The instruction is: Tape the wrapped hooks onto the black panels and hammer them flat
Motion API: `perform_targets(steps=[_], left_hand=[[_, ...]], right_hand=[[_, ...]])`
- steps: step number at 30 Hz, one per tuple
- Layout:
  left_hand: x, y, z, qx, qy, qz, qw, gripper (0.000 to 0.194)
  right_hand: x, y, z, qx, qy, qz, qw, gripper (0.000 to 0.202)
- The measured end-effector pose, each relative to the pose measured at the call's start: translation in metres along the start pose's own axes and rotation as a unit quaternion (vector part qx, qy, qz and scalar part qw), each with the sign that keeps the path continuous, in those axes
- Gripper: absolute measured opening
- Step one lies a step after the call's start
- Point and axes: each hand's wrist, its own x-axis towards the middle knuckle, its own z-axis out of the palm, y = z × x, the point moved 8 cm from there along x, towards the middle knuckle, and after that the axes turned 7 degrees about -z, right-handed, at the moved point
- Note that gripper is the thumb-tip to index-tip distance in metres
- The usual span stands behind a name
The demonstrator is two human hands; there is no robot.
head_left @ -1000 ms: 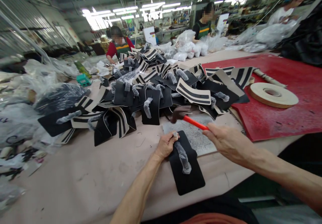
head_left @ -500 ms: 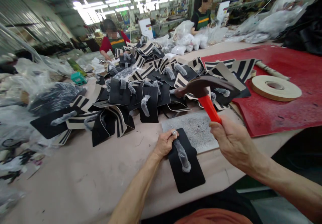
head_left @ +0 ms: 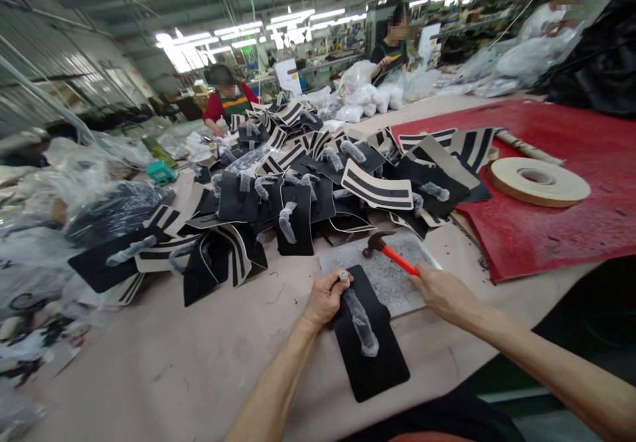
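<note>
My right hand (head_left: 440, 289) is wrapped round the orange handle of a claw hammer (head_left: 400, 261). The hammer's dark head is low over a grey slab (head_left: 362, 250); I cannot tell whether they touch. Pinched in my left hand (head_left: 325, 298) is a short round punch (head_left: 344, 275), its pale metal top showing above the fingers and its lower end hidden. Beneath that hand lies a black panel (head_left: 380, 379), partly on the slab, with a plastic-wrapped handle (head_left: 364, 326) along its middle.
Beyond the slab is a heap of black panels (head_left: 295, 220) with striped backs. To the right, a tape roll (head_left: 539, 180) rests on a red sheet (head_left: 546, 243). Plastic bags (head_left: 30, 243) crowd the left side. Co-workers (head_left: 226, 97) are across the table.
The hammer has come down from above the heap to low over the slab, my right hand dropping with it. My left hand keeps its hold on the punch. The view has tilted slightly upward.
</note>
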Motion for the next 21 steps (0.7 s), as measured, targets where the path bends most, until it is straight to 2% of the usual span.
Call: perform_targets(steps=[1, 2, 4, 5, 7, 9, 10, 12, 14, 15, 18, 21], left_hand=[[0.0, 0.001, -0.001, -0.002, 0.002, -0.001, 1.0, 0.018], [-0.001, 0.002, -0.001, -0.003, 0.005, -0.003, 1.0, 0.018], [-0.001, 0.002, -0.002, -0.006, 0.008, -0.012, 1.0, 0.017], [-0.001, 0.003, -0.002, -0.008, 0.008, -0.019, 1.0, 0.017], [0.001, 0.001, -0.001, -0.018, 0.012, -0.035, 0.999, 0.016], [0.005, -0.006, -0.005, -0.07, 0.047, -0.063, 0.994, 0.018], [0.006, -0.013, -0.011, -0.123, 0.09, -0.086, 0.985, 0.022], [0.004, -0.032, -0.028, -0.256, 0.212, -0.136, 0.933, 0.035], [-0.005, -0.044, -0.047, -0.347, 0.313, -0.158, 0.87, 0.044], [-0.009, -0.044, -0.057, -0.363, 0.338, -0.152, 0.855, 0.046], [-0.023, -0.018, -0.095, -0.359, 0.38, -0.079, 0.849, 0.042], [-0.044, 0.015, -0.129, -0.327, 0.424, -0.002, 0.844, 0.037]], right_hand=[[0.0, -0.008, 0.0, -0.041, 0.032, -0.028, 0.998, 0.028], [-0.001, -0.024, -0.001, -0.068, 0.068, -0.078, 0.992, 0.033], [-0.009, -0.07, 0.002, -0.072, 0.093, -0.227, 0.967, 0.054], [-0.015, -0.095, 0.008, -0.061, 0.071, -0.301, 0.949, 0.06], [-0.027, -0.134, 0.026, -0.046, 0.0, -0.41, 0.911, 0.052], [-0.034, -0.156, 0.045, -0.051, -0.039, -0.45, 0.891, 0.032], [-0.035, -0.161, 0.052, -0.057, -0.037, -0.449, 0.891, 0.024], [-0.034, -0.166, 0.059, -0.076, -0.01, -0.431, 0.899, 0.015], [-0.028, -0.166, 0.053, -0.109, 0.035, -0.386, 0.915, 0.014], [-0.023, -0.164, 0.045, -0.13, 0.056, -0.349, 0.926, 0.014], [-0.006, -0.16, 0.004, -0.175, 0.085, -0.225, 0.955, 0.014], [0.005, -0.159, -0.029, -0.147, 0.064, -0.157, 0.975, 0.013]])
